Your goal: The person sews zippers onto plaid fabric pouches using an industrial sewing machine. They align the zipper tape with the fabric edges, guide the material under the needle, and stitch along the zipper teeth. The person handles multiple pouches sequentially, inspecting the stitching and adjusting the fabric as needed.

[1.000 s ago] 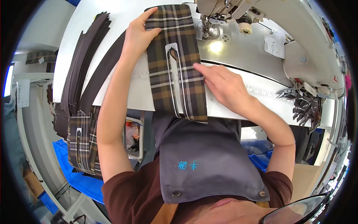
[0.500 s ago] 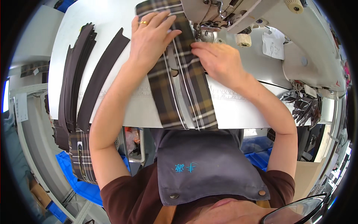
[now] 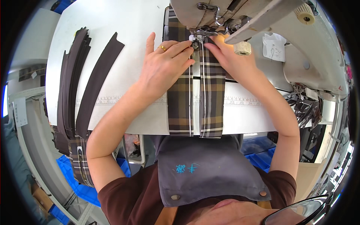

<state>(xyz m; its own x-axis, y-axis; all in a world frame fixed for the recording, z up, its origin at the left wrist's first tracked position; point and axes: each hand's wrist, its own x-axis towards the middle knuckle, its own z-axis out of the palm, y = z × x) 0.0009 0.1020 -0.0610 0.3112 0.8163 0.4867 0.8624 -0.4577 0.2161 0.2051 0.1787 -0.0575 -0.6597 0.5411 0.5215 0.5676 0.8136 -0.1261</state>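
Observation:
A brown plaid fabric panel (image 3: 179,108) lies lengthwise under the sewing machine's needle area. White-edged strips run along its central slit, and its near end reaches the table's front edge. My left hand (image 3: 165,63), with a ring on one finger, rests flat on the panel's left half, fingers stretched toward the presser foot (image 3: 195,44). On the other side my right hand (image 3: 234,58) grips the fabric close to the foot between thumb and fingers; the machine head partly hides those fingertips.
The sewing machine (image 3: 311,56) overhangs the back and right. Dark fabric strips (image 3: 71,86) and one separate strip (image 3: 99,82) lie at left. Another plaid piece (image 3: 80,161) hangs off the table's left front. Fabric scraps (image 3: 305,107) are piled at right.
The plaid panel has turned from a slant to straight and its slit now lies beneath the presser foot. My left hand has moved down and right; my right hand shifted slightly right.

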